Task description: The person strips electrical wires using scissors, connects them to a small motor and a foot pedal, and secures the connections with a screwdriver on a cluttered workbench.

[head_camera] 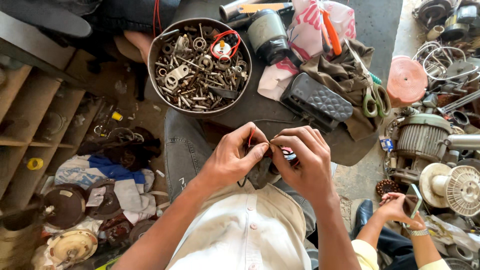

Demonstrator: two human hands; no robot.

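My left hand (232,160) and my right hand (302,160) meet in front of my chest, fingertips pinched together on a thin red wire (251,134). Under the fingers sits a small dark part with red and pink bits (289,155), mostly hidden by both hands. A thin black wire (270,120) runs from the hands back over the dark round table (260,107). Both hands hover at the table's near edge, above my grey trousers.
A metal bowl (200,65) full of bolts, washers and small parts stands at the back. Cloth, a quilted black case (316,101), green-handled scissors (374,97) and orange pliers (330,32) lie right. Motors and spools crowd the right side. Another person's hands hold a phone (412,205).
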